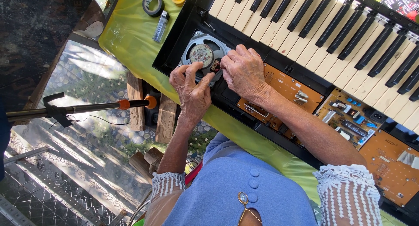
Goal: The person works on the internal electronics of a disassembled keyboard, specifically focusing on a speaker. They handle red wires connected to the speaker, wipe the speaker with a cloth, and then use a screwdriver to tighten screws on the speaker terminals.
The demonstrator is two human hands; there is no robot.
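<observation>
Both hands, left hand [192, 88] and right hand [245, 71], pinched on dark tool [217, 77] angled toward speaker [201, 53]; yellow-green cloth [131, 34] beneath keyboard [314, 29].

Keyboard [331, 25] cut off at right — speaker [201, 53] partly hidden.

One keyboard [331, 29], one round speaker [201, 54], three orange circuit boards [286, 84], two rolls of tape [153, 3] at the far left, one lighter [160, 26], and two hands [192, 93].
</observation>
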